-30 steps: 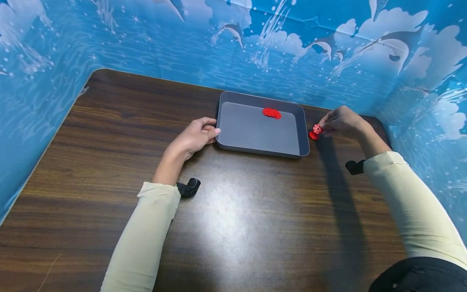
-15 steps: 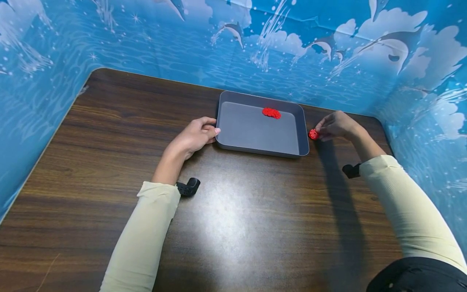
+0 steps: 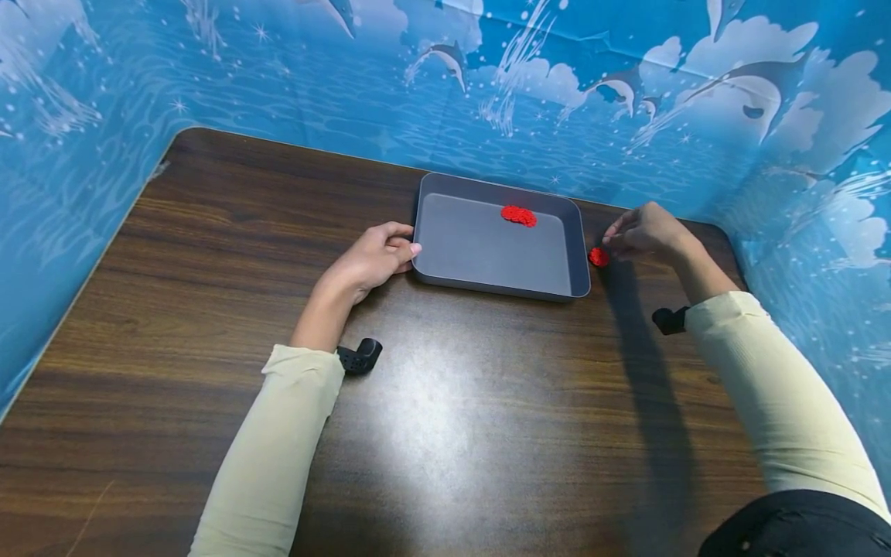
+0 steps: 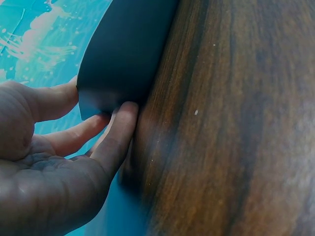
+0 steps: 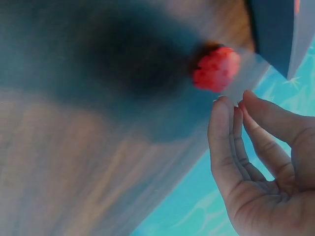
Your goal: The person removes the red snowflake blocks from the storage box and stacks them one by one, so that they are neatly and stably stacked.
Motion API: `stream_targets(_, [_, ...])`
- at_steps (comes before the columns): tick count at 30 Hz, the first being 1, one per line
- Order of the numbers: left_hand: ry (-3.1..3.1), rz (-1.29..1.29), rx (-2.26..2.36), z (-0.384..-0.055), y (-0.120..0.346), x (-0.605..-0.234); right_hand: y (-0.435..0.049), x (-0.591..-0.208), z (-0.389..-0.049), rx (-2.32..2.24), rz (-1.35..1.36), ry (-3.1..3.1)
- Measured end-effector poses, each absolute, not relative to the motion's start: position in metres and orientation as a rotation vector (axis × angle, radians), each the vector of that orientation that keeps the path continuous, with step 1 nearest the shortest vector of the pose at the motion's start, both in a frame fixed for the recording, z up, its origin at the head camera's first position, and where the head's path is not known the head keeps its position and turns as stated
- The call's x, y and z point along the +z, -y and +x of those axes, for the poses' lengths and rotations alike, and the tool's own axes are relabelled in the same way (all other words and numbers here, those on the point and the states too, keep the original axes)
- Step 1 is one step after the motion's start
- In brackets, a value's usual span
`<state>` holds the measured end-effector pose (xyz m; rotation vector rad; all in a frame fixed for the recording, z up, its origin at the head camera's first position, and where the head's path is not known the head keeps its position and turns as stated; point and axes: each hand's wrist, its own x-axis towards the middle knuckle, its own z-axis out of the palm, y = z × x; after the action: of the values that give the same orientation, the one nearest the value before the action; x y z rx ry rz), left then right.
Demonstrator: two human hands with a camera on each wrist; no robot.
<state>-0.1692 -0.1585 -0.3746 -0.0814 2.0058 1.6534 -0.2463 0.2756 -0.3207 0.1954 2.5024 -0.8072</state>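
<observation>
A grey rectangular tray (image 3: 494, 255) sits near the table's back edge. Several red notched discs (image 3: 518, 216) lie in an overlapping row inside it, towards the back. My left hand (image 3: 372, 259) rests against the tray's left side; in the left wrist view its fingertips touch the tray's outer wall (image 4: 128, 54). To the right of the tray lies another red notched disc (image 3: 599, 257), perhaps several in a pile. Just above and behind it is my right hand (image 3: 646, 230). In the right wrist view its fingertips are close together, apart from the red disc (image 5: 216, 69), with nothing clearly held.
The brown wooden table (image 3: 278, 193) meets a blue dolphin-print curtain (image 3: 348, 93) at the back and both sides. The tray's right wall stands close to the red disc.
A second ago my right hand pinched a pinkish-red notched disc over another one. It lowered that disc onto it, then rose slightly, leaving it there. My left hand stayed still.
</observation>
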Motion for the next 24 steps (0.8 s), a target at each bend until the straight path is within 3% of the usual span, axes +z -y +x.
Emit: stream_targets(24, [-2.023,-0.105,1.648,-0.169,0.159,-0.373,-0.174,-0.285,-0.279,-0.656,-0.042,-2.536])
